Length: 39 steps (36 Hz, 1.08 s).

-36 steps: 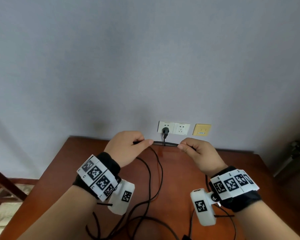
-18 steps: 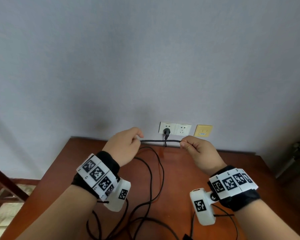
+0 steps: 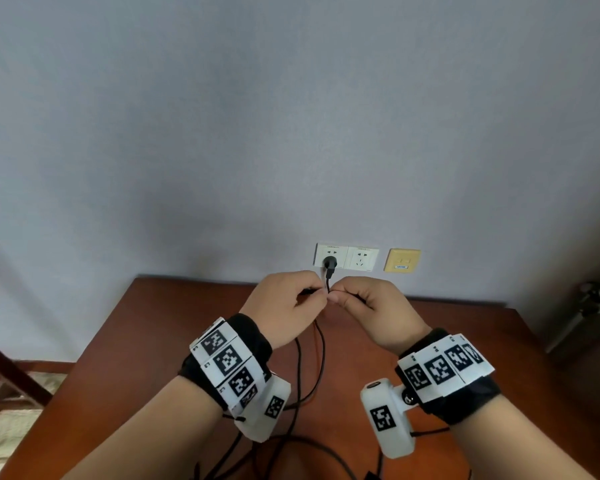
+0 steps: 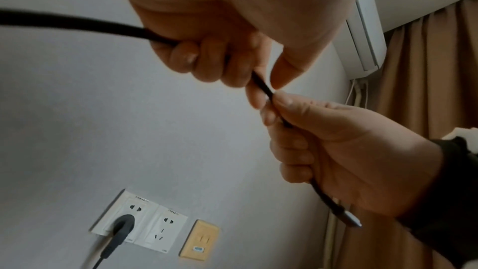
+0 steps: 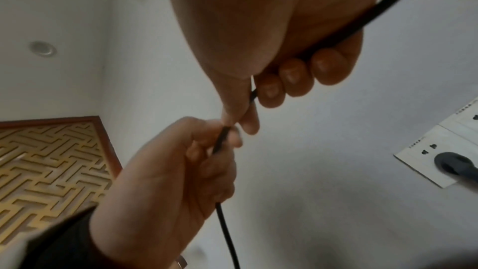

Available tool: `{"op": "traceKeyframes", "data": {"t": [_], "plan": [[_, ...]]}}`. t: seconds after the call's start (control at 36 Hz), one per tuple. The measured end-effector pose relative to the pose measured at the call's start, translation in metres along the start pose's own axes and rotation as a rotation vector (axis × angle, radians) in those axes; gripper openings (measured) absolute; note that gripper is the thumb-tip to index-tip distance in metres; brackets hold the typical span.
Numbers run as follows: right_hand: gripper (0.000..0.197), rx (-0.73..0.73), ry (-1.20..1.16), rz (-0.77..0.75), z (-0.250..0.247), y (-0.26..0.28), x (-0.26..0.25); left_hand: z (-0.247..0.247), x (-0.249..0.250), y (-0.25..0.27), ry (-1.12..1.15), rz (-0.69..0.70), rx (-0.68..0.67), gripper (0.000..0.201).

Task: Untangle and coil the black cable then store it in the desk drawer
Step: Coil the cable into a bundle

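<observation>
The black cable (image 3: 327, 289) is held above the far edge of the wooden bench (image 3: 201, 306), just below the wall sockets (image 3: 345, 257) at twelve o'clock. The left hand (image 3: 284, 308) is clenched around it, thumb and forefinger pinching a short exposed stretch, and the right hand (image 3: 374, 306) is likewise closed on it, so both grips grasp the cable with fingertips almost touching. In the left wrist view a metal-tipped connector (image 4: 349, 218) is seen hanging out below the right hand, so this appears to be the cable's free end. The rest of the cable trails in loose loops over the bench toward six o'clock. The step in hand is judged to be the start of a coil. It is done well if one grip is kept firm as an anchor while the other is slid along, each loop being laid to the same size and the cable's natural twist being followed. A separate dark plug (image 3: 329, 263) sits in the left socket; whether it belongs to this cable cannot be told.
</observation>
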State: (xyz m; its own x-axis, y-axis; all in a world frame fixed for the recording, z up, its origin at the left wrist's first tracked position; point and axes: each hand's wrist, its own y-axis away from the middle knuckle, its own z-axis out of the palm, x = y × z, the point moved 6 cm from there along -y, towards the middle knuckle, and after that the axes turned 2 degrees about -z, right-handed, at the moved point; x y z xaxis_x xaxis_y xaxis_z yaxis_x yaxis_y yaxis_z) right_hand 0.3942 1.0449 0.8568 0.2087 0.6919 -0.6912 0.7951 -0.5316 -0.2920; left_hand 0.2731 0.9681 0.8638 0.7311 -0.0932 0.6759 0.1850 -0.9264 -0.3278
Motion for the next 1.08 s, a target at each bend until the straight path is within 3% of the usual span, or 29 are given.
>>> {"op": "traceKeyframes", "data": {"t": [0.14, 0.33, 0.39, 0.53, 0.67, 0.83, 0.97, 1.08], "plan": [[0.019, -0.009, -0.02, 0.062, -0.008, 0.005, 0.008, -0.012, -0.01, 0.0, -0.02, 0.022, 0.023, 0.028], [0.021, 0.001, -0.001, 0.192, -0.02, 0.009, 0.025, -0.026, -0.027, 0.001, -0.003, -0.055, 0.066, 0.024], [0.023, 0.091, -0.12, 0.258, -0.024, 0.009, 0.034, -0.028, -0.036, 0.002, 0.016, -0.096, 0.059, 0.022], [0.03, 0.358, -0.678, 0.345, -0.037, 0.013, 0.045, -0.027, -0.063, 0.008, 0.014, -0.192, 0.054, 0.021], [0.024, 0.345, -0.868, 0.314, -0.029, 0.008, 0.028, -0.018, -0.062, 0.009, 0.126, -0.245, 0.143, 0.02], [0.015, 0.199, -0.792, 0.274, -0.006, -0.005, 0.005, -0.002, -0.024, 0.0, 0.211, -0.144, 0.124, 0.023], [0.013, 0.222, -0.656, 0.178, -0.007, -0.008, -0.003, 0.008, -0.019, 0.0, 0.281, -0.15, 0.076, 0.019], [0.01, 0.25, -0.68, 0.136, -0.009, -0.009, -0.007, 0.016, -0.013, 0.006, 0.229, -0.106, -0.008, 0.014]]}}
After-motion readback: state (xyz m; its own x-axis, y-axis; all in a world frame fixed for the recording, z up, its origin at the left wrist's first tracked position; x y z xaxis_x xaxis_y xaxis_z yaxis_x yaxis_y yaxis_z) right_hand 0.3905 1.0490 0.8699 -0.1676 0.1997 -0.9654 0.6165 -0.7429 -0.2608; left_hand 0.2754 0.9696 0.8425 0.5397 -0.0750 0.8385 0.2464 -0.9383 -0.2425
